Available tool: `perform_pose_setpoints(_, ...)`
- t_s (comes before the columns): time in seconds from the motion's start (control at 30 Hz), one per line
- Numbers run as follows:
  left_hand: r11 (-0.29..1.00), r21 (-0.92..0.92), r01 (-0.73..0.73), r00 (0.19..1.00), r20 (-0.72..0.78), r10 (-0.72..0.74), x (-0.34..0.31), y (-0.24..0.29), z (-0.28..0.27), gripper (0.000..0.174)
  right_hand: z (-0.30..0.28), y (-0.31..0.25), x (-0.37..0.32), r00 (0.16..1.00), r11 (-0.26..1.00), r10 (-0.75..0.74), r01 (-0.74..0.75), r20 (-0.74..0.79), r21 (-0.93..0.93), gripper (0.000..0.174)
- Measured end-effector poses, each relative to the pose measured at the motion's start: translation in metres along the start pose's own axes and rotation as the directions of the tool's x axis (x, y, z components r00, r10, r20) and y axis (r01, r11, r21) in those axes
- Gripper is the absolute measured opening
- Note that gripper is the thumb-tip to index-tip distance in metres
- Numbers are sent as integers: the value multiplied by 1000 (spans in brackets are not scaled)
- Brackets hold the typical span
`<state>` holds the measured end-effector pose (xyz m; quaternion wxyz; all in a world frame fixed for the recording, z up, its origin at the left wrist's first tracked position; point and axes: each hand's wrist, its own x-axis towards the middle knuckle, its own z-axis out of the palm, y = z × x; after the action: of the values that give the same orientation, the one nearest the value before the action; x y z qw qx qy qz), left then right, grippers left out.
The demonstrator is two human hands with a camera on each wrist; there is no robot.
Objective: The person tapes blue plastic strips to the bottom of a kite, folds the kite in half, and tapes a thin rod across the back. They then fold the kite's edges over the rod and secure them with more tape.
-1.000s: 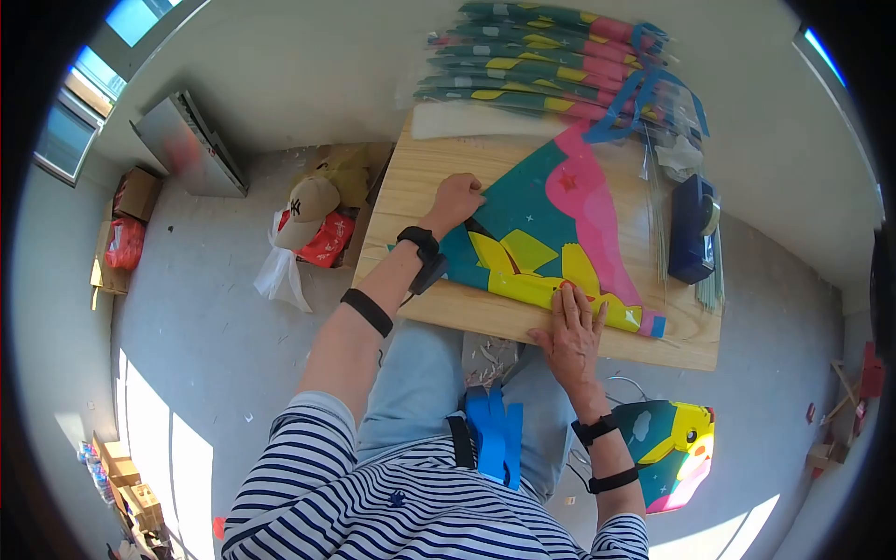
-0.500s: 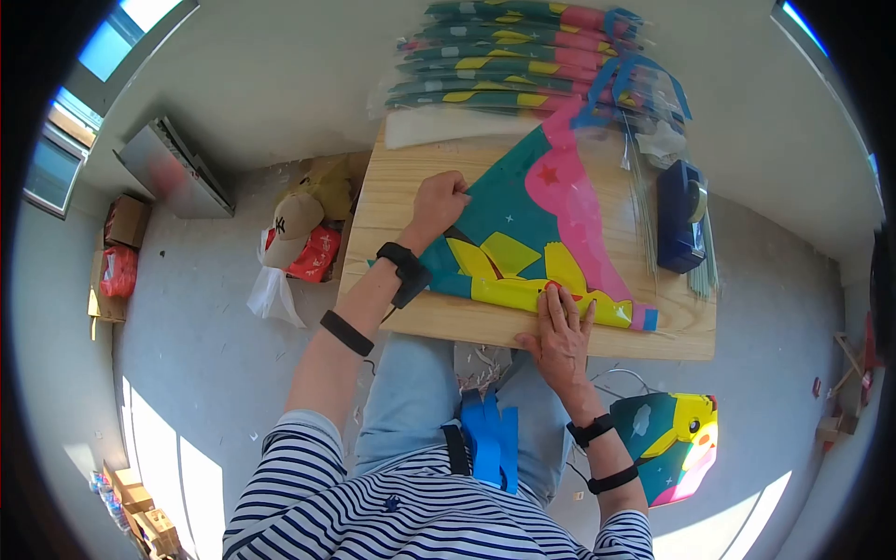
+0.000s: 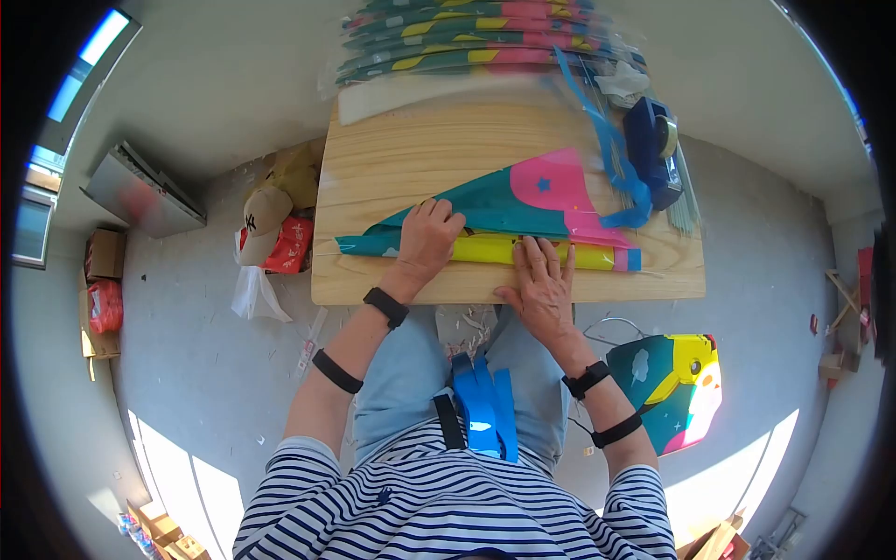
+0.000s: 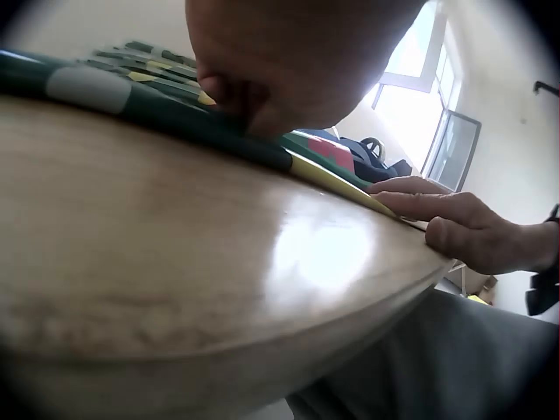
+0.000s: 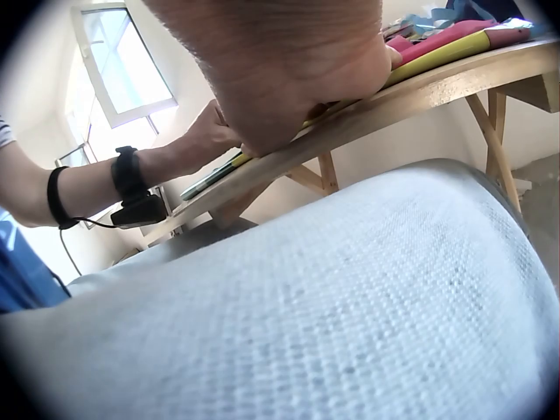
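On the table lies a kite (image 3: 495,207) of thin printed sheet in teal, pink and yellow, its near edge wrapped into a slim roll with the yellow print outward. My left hand (image 3: 427,245) bends its fingers over the folded teal part and pinches it against the roll. In the left wrist view, the curled fingertips grip the dark green edge. To the right, my right hand (image 3: 543,285) lies with fairly straight fingers on the yellow roll and presses it down. Thin stick ends poke out at both ends of the roll.
Several packed rolled kites (image 3: 467,42) are stacked at the back of the wooden table (image 3: 392,149). A blue tape dispenser (image 3: 651,154) stands at the right, beside thin pale sticks (image 3: 683,207) and a blue ribbon (image 3: 616,177). Another printed piece (image 3: 658,397) hangs below the table's right side.
My left hand has moved from the kite's upper left edge down to the roll, folding the teal part toward me. My right hand stays on the yellow roll. The head view has shifted.
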<state>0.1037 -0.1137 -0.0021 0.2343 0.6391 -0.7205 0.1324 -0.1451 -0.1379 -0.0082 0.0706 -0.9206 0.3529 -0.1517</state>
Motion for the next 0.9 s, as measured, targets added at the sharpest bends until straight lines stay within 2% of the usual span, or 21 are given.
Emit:
perform_pose_setpoints(0.17,1000,9,-17,999,41,17,-1,-3,-3,7,-3,0,2,996,999,-35,33,-79,-29,76)
perform_pose_setpoints(0.67,998,-52,-26,997,76,30,-4,0,-8,4,0,2,2,998,996,-47,43,-48,-80,80)
perform_pose_setpoints(0.9,996,-93,4,994,108,6,-9,9,-15,12,2,4,2,997,997,-54,51,-54,-55,79)
